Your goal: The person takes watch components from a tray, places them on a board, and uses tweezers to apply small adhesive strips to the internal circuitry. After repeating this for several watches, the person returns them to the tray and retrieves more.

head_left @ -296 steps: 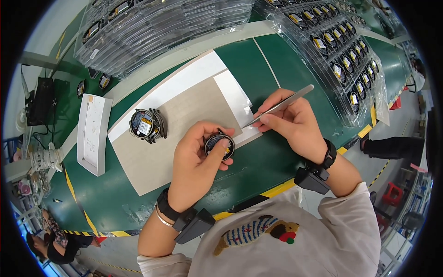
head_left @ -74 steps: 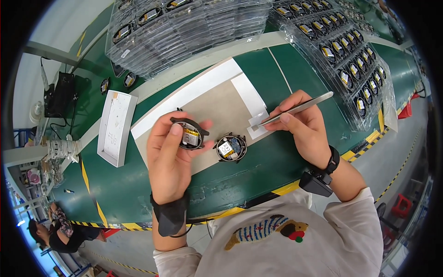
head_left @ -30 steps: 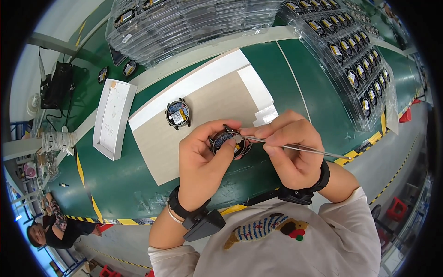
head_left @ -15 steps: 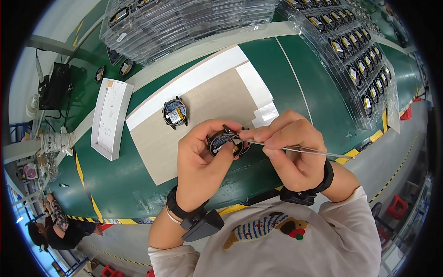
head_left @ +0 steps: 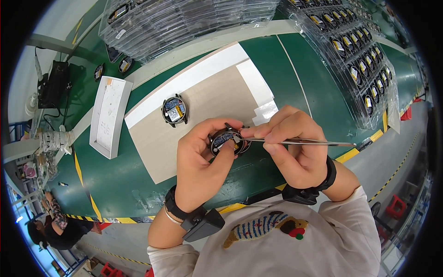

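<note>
An opened round watch case (head_left: 224,143) with bare electronics rests in my left hand (head_left: 201,159), its thumb pressed onto the inside and its fingers wrapped round the rim. Metal tweezers (head_left: 302,141) are pinched in my right hand (head_left: 297,147). Their tips meet the right edge of the case; what they touch there is too small to make out. A second opened watch case (head_left: 175,111) lies on the brown board (head_left: 214,94), up and left of my hands, showing a blue circuit board and a white and yellow part.
A shallow white box (head_left: 110,117) stands left of the board. Stacked clear plastic trays (head_left: 189,27) fill the far side. More trays (head_left: 355,64) with rows of watch cases are at the right. Another person (head_left: 60,221) sits at the lower left.
The tweezers have swung to lie more level, their rear end rising slightly as my right hand turned. My left hand keeps hold of the watch case in nearly the same place.
</note>
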